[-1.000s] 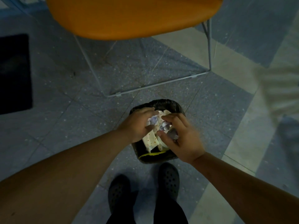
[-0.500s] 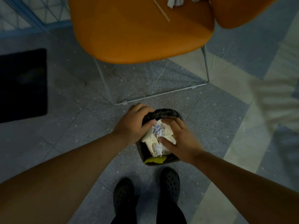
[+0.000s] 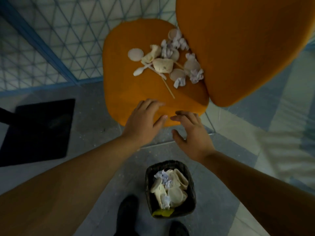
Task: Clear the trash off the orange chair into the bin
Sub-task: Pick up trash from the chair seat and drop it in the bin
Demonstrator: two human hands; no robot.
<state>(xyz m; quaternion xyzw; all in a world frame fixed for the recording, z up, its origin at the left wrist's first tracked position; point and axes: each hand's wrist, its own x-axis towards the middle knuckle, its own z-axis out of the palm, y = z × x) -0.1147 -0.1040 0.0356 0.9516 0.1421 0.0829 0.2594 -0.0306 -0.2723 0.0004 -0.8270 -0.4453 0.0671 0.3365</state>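
The orange chair (image 3: 136, 92) stands ahead, its seat strewn with trash (image 3: 163, 65): crumpled paper, round pale discs, a white plastic spoon (image 3: 139, 71) and a thin wooden stick (image 3: 168, 90). Both of my hands hover over the seat's near edge with fingers spread and nothing in them. My left hand (image 3: 144, 121) is over the front edge, my right hand (image 3: 192, 133) just beside it, slightly nearer to me. The small dark bin (image 3: 150, 174) sits on the floor by my feet, holding crumpled paper and wrappers.
A blue wire-mesh fence (image 3: 51, 40) runs behind the chair at the left. A black mat (image 3: 37, 132) lies on the grey tiled floor at the left. My dark shoes (image 3: 127, 212) stand beside the bin.
Both hands have let go of the trash in the bin and risen forward to the chair's front edge. My view has tilted up, bringing the seat's trash into sight.
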